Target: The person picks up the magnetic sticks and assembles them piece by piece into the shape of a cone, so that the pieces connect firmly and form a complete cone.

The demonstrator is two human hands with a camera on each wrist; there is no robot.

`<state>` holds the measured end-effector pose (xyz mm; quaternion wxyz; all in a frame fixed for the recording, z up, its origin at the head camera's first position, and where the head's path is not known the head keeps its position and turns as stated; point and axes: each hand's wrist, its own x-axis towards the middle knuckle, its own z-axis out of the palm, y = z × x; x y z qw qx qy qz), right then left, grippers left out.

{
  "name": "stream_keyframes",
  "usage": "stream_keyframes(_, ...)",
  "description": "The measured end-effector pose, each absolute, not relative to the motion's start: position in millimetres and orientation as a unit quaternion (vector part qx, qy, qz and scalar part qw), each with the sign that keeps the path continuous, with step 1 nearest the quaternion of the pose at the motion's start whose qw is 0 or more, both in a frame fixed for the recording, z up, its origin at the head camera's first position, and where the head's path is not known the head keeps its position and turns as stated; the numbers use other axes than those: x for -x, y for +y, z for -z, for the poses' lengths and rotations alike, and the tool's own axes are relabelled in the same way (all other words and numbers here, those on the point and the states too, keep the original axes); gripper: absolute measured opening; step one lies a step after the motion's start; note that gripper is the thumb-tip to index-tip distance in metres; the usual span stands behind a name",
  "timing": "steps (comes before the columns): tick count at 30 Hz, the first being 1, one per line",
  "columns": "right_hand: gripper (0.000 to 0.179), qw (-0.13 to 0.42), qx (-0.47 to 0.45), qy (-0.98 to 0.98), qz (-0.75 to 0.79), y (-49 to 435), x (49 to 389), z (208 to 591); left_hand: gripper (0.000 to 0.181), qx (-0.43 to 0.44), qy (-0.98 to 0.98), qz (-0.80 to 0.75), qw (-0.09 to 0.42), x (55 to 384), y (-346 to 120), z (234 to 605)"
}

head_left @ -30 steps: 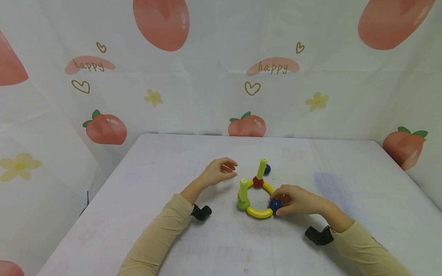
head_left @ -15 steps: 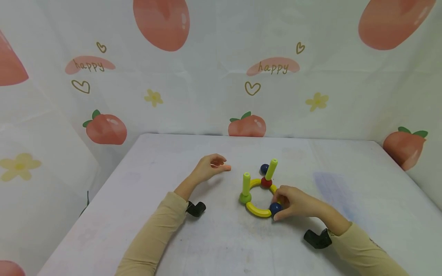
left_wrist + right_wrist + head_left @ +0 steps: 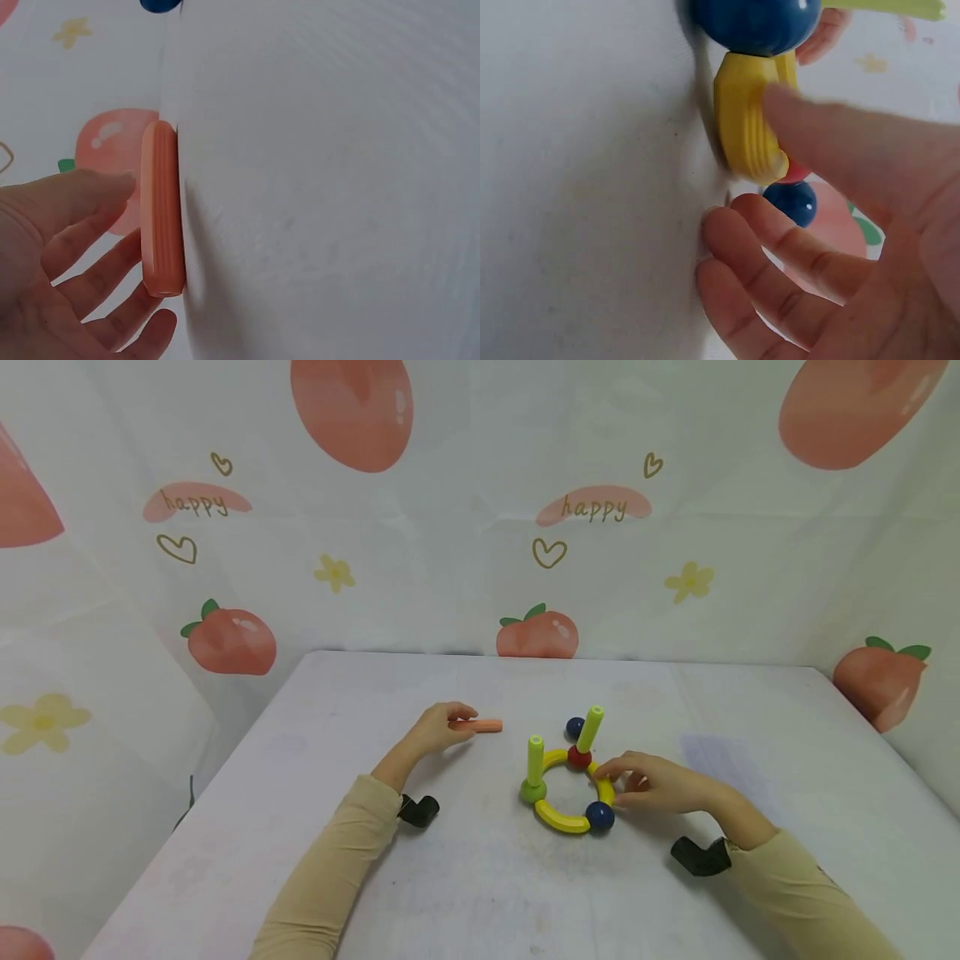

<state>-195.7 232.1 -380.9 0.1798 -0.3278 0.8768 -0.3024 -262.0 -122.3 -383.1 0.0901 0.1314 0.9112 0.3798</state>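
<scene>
On the table, yellow curved pieces [image 3: 562, 819] form a ring with a green ball [image 3: 533, 792], a red ball [image 3: 579, 757] and a blue ball [image 3: 600, 816] at the joints. Light green sticks [image 3: 535, 762] rise from the green and red balls, the red ball's one tilted. My right hand [image 3: 660, 783] is at the ring's right side, thumb beside a yellow curved piece [image 3: 748, 120] and other fingers loosely bent. An orange grooved stick [image 3: 161, 210] lies left of the ring. Around its left end is my left hand [image 3: 437, 730], fingers loosely spread, thumb apart from it.
A loose blue ball [image 3: 574, 727] rests just behind the red ball. The white table [image 3: 480, 877] ends at a printed cloth backdrop [image 3: 450, 527]. Black wrist cameras [image 3: 701, 857] sit under both forearms.
My left hand has drawn back leftward, uncovering the orange stick. The ring has shifted and turned slightly. My right hand has let go of the ring's blue ball and moved to the yellow piece behind it.
</scene>
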Motion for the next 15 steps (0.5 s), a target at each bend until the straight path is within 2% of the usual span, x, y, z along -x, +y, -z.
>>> stream_keyframes(9,0.043,0.183,0.318,0.885,0.288,227.8,200.4,383.3,0.036,-0.123,0.920,-0.358,0.101,261.1,-122.2,381.8)
stream_keyframes(15,0.036,0.154,0.322,0.884,0.303,223.7,199.4,386.8,0.034,-0.107,0.920,-0.359,0.112,261.1,-121.2,381.2)
